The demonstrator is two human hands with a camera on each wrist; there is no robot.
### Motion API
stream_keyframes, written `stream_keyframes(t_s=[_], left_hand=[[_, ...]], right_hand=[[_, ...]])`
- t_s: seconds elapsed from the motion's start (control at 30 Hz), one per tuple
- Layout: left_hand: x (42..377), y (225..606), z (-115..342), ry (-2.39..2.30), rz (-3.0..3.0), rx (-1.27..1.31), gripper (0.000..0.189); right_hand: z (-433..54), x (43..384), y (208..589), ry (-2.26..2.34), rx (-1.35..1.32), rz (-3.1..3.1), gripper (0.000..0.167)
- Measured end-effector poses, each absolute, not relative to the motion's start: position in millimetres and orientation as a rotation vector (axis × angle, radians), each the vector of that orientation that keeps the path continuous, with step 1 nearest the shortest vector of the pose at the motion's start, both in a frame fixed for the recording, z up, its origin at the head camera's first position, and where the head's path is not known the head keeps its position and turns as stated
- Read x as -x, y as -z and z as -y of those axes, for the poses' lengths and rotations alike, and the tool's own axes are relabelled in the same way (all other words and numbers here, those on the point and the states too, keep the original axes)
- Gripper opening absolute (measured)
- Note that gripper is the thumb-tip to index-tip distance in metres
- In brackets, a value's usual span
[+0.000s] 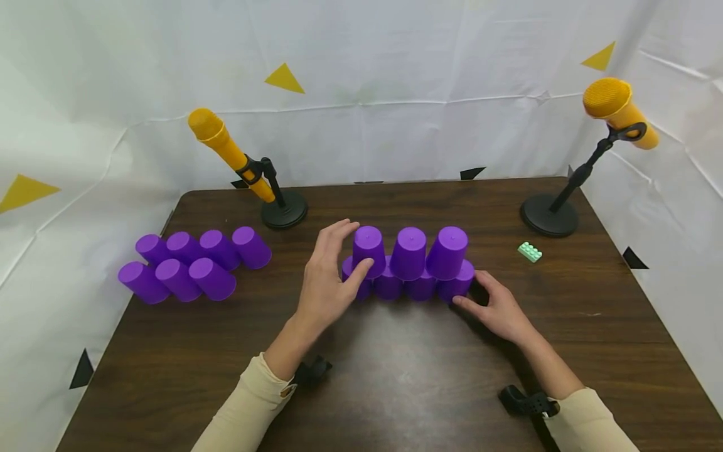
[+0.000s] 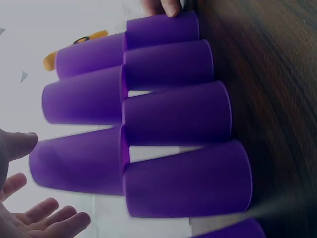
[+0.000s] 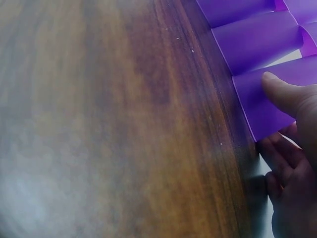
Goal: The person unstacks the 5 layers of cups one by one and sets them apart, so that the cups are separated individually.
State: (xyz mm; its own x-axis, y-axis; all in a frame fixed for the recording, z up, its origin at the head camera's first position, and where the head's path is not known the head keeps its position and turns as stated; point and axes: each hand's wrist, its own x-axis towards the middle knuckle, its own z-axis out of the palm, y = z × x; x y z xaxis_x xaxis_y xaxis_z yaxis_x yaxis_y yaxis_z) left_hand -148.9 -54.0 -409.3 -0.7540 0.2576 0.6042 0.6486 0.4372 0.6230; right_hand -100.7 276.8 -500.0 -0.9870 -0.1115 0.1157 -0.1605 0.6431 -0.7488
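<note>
Upside-down purple cups stand in two stacked rows at mid-table, three on top of a longer lower row. My left hand (image 1: 330, 276) is at the leftmost upper cup (image 1: 368, 248), thumb in front of it and fingers at its far left. In the left wrist view, the thumb is right at that cup's closed end (image 2: 74, 161), while the other fingers are spread away from its side. At the other end, my right hand (image 1: 499, 311) holds the rightmost lower cup (image 3: 252, 101) between the thumb on its near side and fingers at its outer side.
Several more purple cups (image 1: 175, 276) stand in two rows at the left. Yellow microphones on black stands rise at the back left (image 1: 226, 147) and back right (image 1: 612, 103). A mint-green toy brick (image 1: 530, 252) lies right of the stack. White sheeting (image 1: 395, 138) hangs behind the dark wooden table (image 1: 395, 389).
</note>
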Motion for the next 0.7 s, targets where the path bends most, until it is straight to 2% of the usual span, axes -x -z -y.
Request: stream_keyframes(t_s=[0.37, 0.7], left_hand=[[153.3, 417.3, 41.5, 1.372, 2.263, 0.760, 0.040], [151.2, 416.5, 50.4, 1.432, 2.197, 0.763, 0.036]], right_hand=[[-277.0, 100.7, 500.7, -1.291, -0.231, 2.797, 0.059], [-277.0, 100.7, 499.7, -1.297, -0.220, 2.802, 0.060]])
